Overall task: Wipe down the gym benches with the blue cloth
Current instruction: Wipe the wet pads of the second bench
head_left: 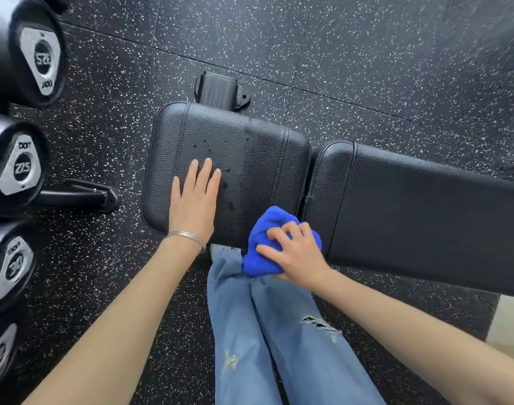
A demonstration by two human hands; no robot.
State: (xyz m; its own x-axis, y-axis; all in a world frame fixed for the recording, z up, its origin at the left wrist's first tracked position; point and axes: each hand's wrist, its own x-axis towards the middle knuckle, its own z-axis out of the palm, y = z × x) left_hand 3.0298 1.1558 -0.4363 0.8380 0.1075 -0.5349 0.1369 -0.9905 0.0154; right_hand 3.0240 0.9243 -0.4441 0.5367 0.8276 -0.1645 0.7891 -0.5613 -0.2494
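The person's right hand [296,252] is clenching a bunched bright blue cloth [267,244] at the near edge of the black padded leather seat pad [249,147]. Their left hand [195,197] is resting flat and empty on it. Droplets are sitting on the pad, so sweeping the cloth across them looks next.

Bright, even light with only soft shadows. A dull sheen lies across the black seat pad [235,159]. Left of it, the dumbbell ends [19,168] bend and blur.
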